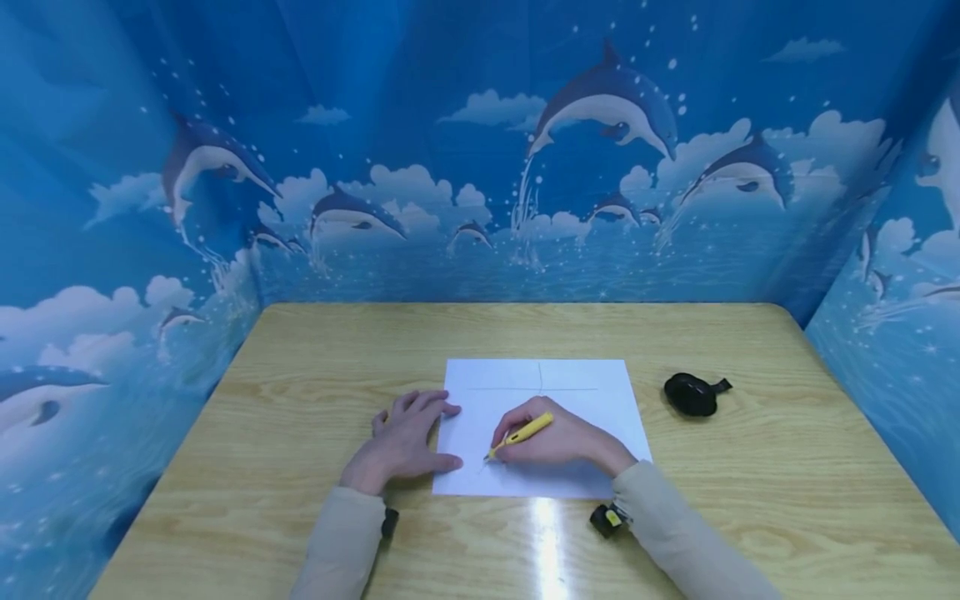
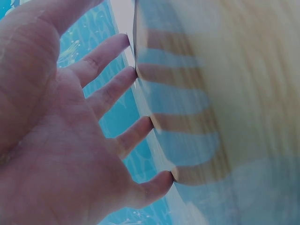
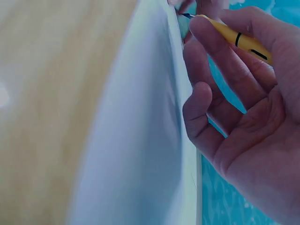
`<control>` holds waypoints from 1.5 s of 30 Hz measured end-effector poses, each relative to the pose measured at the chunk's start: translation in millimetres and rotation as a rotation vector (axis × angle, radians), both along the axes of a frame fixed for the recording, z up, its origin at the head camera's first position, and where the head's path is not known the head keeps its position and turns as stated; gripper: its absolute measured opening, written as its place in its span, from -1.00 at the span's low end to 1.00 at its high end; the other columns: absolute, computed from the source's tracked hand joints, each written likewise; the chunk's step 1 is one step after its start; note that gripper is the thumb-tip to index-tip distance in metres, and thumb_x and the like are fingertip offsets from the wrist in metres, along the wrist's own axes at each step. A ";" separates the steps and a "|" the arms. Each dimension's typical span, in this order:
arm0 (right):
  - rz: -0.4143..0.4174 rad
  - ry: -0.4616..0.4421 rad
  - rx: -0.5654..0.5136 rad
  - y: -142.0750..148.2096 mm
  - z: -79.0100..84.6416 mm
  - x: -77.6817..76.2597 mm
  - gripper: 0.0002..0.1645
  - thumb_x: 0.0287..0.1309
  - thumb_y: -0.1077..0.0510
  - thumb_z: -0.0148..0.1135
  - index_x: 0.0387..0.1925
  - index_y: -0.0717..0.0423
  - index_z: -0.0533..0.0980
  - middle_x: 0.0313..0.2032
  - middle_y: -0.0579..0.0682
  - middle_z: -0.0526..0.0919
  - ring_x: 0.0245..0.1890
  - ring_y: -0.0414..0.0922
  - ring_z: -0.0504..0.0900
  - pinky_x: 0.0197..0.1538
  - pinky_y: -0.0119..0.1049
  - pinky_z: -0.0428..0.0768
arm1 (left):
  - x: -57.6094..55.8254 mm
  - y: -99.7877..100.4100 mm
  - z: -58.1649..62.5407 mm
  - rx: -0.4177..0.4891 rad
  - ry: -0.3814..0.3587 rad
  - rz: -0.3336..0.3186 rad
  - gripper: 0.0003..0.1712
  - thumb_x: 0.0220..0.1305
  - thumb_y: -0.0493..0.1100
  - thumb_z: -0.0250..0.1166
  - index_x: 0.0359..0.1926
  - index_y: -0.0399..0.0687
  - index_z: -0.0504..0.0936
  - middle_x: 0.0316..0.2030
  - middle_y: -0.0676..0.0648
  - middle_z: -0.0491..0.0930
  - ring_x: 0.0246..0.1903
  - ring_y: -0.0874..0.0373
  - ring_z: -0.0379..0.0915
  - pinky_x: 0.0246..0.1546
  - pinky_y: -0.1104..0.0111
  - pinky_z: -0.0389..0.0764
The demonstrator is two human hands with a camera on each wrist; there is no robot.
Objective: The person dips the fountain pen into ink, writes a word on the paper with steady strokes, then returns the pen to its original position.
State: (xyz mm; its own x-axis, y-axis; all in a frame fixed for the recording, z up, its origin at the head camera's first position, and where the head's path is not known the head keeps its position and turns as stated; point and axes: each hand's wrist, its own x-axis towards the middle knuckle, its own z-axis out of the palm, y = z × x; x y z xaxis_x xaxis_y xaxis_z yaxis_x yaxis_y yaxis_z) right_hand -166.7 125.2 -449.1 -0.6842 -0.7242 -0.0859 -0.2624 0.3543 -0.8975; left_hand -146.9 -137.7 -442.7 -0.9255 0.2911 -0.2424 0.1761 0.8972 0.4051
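Nearest the head camera, two pale sleeves (image 1: 341,542) are reaching over the table (image 1: 337,350). The left hand (image 1: 401,442) is spreading its fingers loosely, gripping nothing; thumb and index finger are lying over the left edge of the white paper (image 1: 480,417). The left wrist view is adding the palm side and four fingertips (image 2: 161,183) meeting their reflections, while the thumb is running out of frame. The right hand (image 1: 551,437) is pinching a yellow pen (image 1: 528,429), its nib pointing down at the paper's lower left part; only the right wrist view is showing the other fingers curving beneath the palm. The head view alone is revealing thin crossing lines (image 1: 539,388) farther up the sheet, a black object (image 1: 692,395) lying to its right, and a dolphin-printed curtain (image 1: 420,83) hanging behind.
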 end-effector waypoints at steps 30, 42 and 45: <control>-0.540 0.027 0.140 62.3 -2.8 -22.5 -0.75 0.38 -0.02 0.27 -0.04 -0.02 0.70 -0.35 -0.05 0.78 -0.35 -0.10 0.68 -0.18 -0.26 0.58 | 2.6 -1.3 2.5 0.014 -0.005 -0.009 -0.20 0.12 0.21 0.51 0.38 0.27 0.48 0.56 0.06 0.19 0.57 -0.23 -0.09 0.36 -0.47 0.02; -0.552 0.037 0.166 59.8 -0.8 -25.7 -0.76 0.37 -0.03 0.27 -0.08 -0.02 0.70 -0.38 -0.06 0.77 -0.37 -0.12 0.66 -0.18 -0.26 0.56 | 1.5 -1.4 2.1 0.013 -0.002 -0.009 -0.20 0.12 0.23 0.50 0.38 0.28 0.48 0.56 0.05 0.19 0.57 -0.24 -0.09 0.36 -0.48 0.01; -0.546 0.033 0.168 59.8 -1.1 -26.1 -0.76 0.37 -0.02 0.27 -0.08 -0.02 0.70 -0.39 -0.05 0.77 -0.37 -0.12 0.66 -0.18 -0.26 0.56 | 1.5 -1.6 1.4 0.017 -0.004 -0.007 -0.20 0.12 0.23 0.50 0.38 0.28 0.48 0.56 0.05 0.19 0.57 -0.23 -0.09 0.37 -0.47 0.01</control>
